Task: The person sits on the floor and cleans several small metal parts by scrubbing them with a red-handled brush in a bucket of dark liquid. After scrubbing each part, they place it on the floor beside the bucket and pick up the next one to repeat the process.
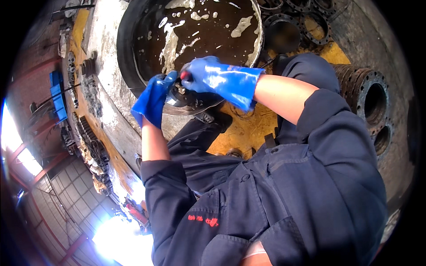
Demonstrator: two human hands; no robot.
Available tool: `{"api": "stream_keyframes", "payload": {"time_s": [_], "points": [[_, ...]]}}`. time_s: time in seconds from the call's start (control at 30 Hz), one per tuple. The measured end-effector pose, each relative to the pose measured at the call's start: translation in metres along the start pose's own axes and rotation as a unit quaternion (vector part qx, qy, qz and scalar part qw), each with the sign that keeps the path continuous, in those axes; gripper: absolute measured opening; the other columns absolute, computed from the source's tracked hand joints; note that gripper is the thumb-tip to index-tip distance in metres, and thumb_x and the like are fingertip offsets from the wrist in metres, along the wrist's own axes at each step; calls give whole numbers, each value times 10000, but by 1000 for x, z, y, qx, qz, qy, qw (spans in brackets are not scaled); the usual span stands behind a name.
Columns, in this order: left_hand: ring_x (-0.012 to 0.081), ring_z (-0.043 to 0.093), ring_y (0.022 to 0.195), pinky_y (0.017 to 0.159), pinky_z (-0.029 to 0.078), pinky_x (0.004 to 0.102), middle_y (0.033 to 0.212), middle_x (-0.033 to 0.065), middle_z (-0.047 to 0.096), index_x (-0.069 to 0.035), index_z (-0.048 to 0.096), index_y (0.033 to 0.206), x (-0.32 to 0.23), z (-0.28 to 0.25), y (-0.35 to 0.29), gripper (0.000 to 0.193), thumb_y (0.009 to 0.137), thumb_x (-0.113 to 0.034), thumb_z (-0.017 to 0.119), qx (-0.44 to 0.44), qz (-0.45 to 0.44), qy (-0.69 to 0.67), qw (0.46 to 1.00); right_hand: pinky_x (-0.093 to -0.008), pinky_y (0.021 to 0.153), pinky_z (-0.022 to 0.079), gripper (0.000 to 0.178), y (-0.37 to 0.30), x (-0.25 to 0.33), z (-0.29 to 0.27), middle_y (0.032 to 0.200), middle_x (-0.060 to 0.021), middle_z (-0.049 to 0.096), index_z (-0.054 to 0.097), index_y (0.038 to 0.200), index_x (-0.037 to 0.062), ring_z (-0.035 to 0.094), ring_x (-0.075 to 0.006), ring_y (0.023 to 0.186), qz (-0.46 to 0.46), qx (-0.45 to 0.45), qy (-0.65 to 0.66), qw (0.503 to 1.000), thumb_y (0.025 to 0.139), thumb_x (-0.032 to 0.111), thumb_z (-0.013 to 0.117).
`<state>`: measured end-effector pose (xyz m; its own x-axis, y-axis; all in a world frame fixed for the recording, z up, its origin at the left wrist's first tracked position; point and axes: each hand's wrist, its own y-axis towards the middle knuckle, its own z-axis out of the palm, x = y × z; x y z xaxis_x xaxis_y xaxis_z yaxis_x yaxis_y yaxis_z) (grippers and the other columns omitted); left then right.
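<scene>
Both hands wear long blue rubber gloves and meet over the near rim of a round black basin (125, 46) that holds brown liquid with pale foam. My left hand (156, 94) is closed at the left side of a dark, shiny metal part (181, 98), its fingertips against it. Above and to the right, my right hand (208, 76) is closed round a small red-ended object (183, 75), mostly hidden in the glove. The part's full shape is covered by the hands.
Several rusty flanged rings (284, 33) lie beyond the basin at the right, with a stack of flanges (370, 99) nearer me. Metal parts (91, 139) line the left side, near a blue box (57, 95). A yellow surface (233, 133) shows between my legs.
</scene>
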<state>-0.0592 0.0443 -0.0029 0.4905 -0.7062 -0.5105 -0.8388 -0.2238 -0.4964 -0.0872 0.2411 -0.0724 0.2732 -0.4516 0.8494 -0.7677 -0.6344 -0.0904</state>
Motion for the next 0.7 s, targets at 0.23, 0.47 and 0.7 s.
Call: {"api": "stream_keyframes", "payload": {"time_s": [0.23, 0.47, 0.7], "points": [[167, 588, 821, 789, 486, 342, 928, 69, 703, 24, 737, 1114, -26, -18, 9, 496, 996, -456, 699, 61, -47, 172, 982, -384, 783, 524, 419, -14, 4, -38, 899, -133, 744, 777, 1000, 86, 688, -246, 825, 119, 95, 296, 943, 900, 474, 657], [160, 594, 817, 779, 488, 333, 938, 60, 705, 20, 733, 1137, -46, -23, 16, 514, 997, -473, 693, 49, -69, 282, 956, -418, 833, 597, 304, -1, -2, 15, 963, -107, 764, 749, 1112, 173, 742, -341, 937, -73, -33, -52, 995, 888, 376, 724], [153, 599, 813, 768, 491, 323, 948, 52, 707, 16, 730, 1161, -35, -3, -20, 534, 999, -490, 688, -31, -32, -29, 999, -455, 773, 582, 297, 11, -21, -1, 901, -133, 752, 749, 1090, 155, 743, -323, 893, 16, -138, -96, 986, 833, 302, 745]]}}
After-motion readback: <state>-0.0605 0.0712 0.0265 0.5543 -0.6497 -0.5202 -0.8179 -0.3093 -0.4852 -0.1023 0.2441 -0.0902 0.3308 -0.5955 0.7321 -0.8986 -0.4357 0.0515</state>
